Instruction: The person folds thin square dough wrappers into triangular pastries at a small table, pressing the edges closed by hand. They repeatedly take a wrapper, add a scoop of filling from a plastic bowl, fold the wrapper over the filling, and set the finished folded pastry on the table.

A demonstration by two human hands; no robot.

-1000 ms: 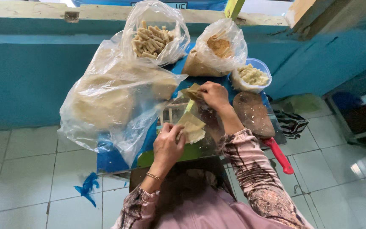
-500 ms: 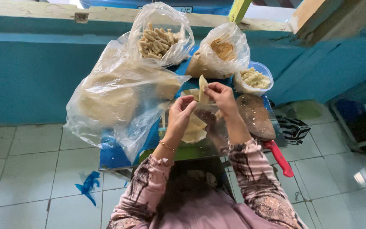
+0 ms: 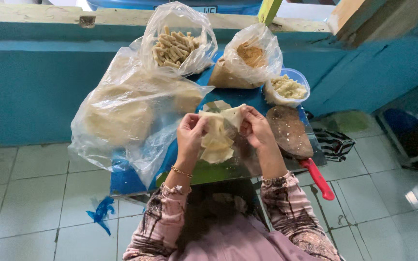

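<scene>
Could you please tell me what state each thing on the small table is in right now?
Pale wrapper sheet: held up between both hands.
Left hand: gripping the sheet.
Right hand: gripping the sheet.
Bag of rolled pieces: open.
Bag of brown crumbs: open.
Plastic tub: uncovered, filled.

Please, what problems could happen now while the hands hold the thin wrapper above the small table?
1. The left hand and right hand pinch one thin wrapper at its edges; it might tear.
2. The knife lies with its red handle past the table edge; a sleeve could knock it down.
3. The big bag hangs over the table's side, so it may slide off.
</scene>
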